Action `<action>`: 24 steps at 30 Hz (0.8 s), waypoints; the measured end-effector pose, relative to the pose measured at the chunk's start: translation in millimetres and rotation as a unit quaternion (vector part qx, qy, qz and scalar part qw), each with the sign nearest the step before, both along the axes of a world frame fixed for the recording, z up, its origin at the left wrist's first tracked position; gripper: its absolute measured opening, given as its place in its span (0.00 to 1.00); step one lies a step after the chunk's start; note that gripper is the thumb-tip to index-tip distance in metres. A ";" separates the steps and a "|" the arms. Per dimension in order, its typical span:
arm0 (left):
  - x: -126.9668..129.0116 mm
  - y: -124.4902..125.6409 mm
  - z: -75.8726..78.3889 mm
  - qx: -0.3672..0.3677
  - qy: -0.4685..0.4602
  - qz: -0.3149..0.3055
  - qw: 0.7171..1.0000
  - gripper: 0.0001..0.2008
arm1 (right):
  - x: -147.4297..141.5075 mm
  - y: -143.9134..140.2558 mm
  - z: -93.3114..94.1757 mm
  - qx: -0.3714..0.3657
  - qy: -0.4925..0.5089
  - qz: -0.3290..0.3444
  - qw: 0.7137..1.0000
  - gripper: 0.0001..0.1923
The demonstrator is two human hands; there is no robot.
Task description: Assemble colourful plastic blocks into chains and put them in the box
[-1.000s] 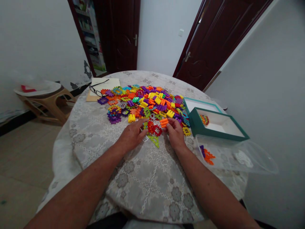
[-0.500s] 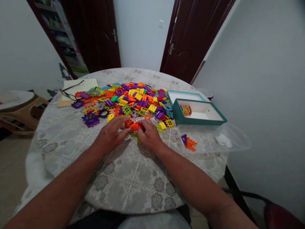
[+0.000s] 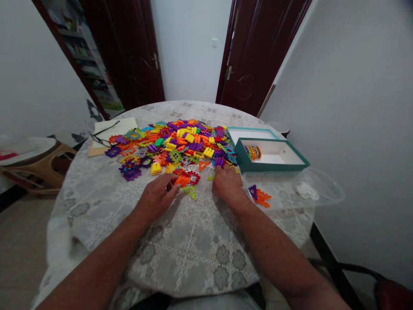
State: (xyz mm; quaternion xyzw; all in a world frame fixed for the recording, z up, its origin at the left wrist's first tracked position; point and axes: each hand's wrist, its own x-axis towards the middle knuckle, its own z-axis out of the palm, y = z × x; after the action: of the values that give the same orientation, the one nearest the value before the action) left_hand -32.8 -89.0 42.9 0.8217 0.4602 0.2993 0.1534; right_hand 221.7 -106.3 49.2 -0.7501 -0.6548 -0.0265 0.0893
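Observation:
My left hand (image 3: pixel 158 190) is closed with thumb and fingers around an orange ribbed plastic building block (image 3: pixel 182 181). A red openwork piece (image 3: pixel 194 177) and a lime-green piece (image 3: pixel 189 191) lie against or close to that block; whether they are joined to it I cannot tell. At the right front edge of the pile of building pieces (image 3: pixel 190 140), my right hand (image 3: pixel 226 183) has its fingers curled down. A purple ribbed block (image 3: pixel 219 162) shows just beyond those fingertips. The back of the hand hides what they pinch.
Right of the pile stands a green box (image 3: pixel 271 165) holding a colourful beaded item (image 3: pixel 252 152). Before it, a clear plastic tray (image 3: pixel 277 200) contains orange and purple pieces. Glasses (image 3: pixel 101 140) rest on papers at the left. Patterned cloth (image 3: pixel 190 245) covers the round table.
My right hand has left the orange block and moved right to the pile's edge. My left hand keeps hold of the orange block. The whole view has shifted slightly.

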 end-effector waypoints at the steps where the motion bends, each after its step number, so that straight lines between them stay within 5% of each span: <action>1: 0.5 -2.2 1.4 0.004 -0.005 -0.005 1.000 0.15 | 2.0 0.3 -2.0 -0.009 -0.007 -0.001 1.000 0.18; 7: -1.6 -11.8 1.6 -0.003 -0.021 -0.014 1.000 0.13 | 5.8 7.5 -17.1 0.021 -0.003 0.056 0.998 0.16; 13: -11.3 -10.8 -8.9 -0.012 -0.020 -0.014 1.000 0.12 | 7.2 20.5 -31.5 0.061 0.211 0.109 0.970 0.11; 19: -16.5 -15.0 -10.3 -0.005 -0.022 -0.027 0.999 0.11 | -2.5 27.9 -39.4 0.060 0.510 0.072 0.855 0.15; 24: -20.3 -17.4 -10.7 -0.008 -0.025 -0.016 1.000 0.11 | -12.3 23.7 -35.1 0.030 0.639 0.055 0.767 0.11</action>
State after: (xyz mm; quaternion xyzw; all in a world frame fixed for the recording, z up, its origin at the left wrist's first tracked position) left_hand -53.0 -106.4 32.2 0.8202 0.4450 0.3133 0.1761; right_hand 209.4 -82.7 14.1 -0.5536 -0.4857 0.4439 0.5105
